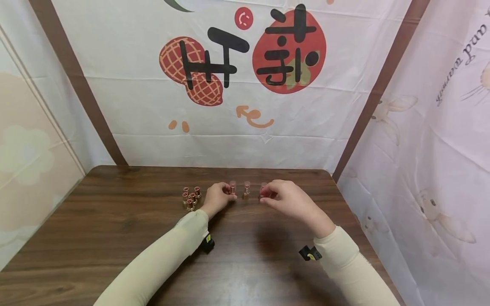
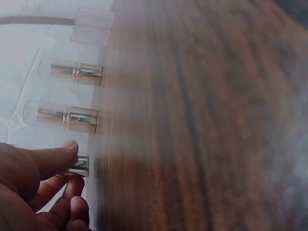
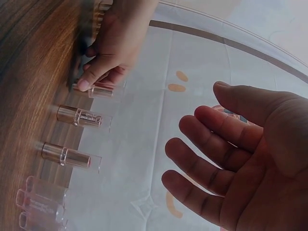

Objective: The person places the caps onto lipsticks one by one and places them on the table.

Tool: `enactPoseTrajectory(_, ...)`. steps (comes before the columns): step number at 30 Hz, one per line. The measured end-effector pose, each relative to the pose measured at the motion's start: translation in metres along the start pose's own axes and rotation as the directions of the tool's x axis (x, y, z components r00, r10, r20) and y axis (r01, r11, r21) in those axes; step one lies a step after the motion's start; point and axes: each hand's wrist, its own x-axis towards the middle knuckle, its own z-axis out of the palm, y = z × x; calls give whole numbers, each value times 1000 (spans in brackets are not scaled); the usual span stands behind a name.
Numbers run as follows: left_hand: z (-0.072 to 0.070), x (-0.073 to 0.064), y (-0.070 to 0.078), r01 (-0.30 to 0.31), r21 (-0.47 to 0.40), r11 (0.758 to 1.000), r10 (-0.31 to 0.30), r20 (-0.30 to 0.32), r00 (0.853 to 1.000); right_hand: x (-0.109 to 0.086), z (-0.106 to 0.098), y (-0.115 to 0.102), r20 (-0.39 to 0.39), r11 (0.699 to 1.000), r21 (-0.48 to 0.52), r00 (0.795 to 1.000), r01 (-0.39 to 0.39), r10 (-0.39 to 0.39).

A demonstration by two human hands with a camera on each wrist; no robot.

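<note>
At the left of the brown wood-grain bench (image 1: 149, 238) stood a cluster of short gold tubes (image 1: 190, 199) with reddish tops, close together and upright. Just to the right of them was the left hand (image 1: 216, 198), coming out of a pale sleeve (image 1: 153, 263), its thumb and fingers pinching a gold tube with a clear cap (image 1: 232, 189). That tube was upright, at the near end of a row with two more. Next along stood the middle tube (image 1: 246, 190), also gold under a clear cap, touched by neither hand. Further right was the third tube (image 3: 66, 155), capped and upright, partly hidden by the right hand in the head view. Beyond it, in the right wrist view, a group of clear pinkish caps (image 3: 45, 204) stood on the bench. The right hand (image 1: 289, 202) was released and empty near these, its fingers apart and gently bent. Behind everything hung a white printed cloth (image 1: 237, 148), with a red peanut and large black characters.
</note>
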Motion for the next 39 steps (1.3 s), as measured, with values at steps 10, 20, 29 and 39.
enactPoseTrajectory(10, 0, 1, -1, 2, 59, 998, -2, 2, 1000, 1, 1, -3, -13, 1000, -3, 1000, -9, 9)
enactPoseTrajectory(20, -1, -1, 5, 42, 75, 996, -44, 19, 999, 1, 0, -3, -5, 1000, -4, 1000, -10, 10)
enactPoseTrajectory(29, -8, -14, 6, 62, 161, 985, -63, -3, 998, -1, 2, -3, -6, 1000, -11, 1000, -4, 4)
enactPoseTrajectory(39, -34, -40, 15, -46, 175, 984, 44, 17, 999, -4, 0, 10, -3, 998, -34, 999, -50, 50)
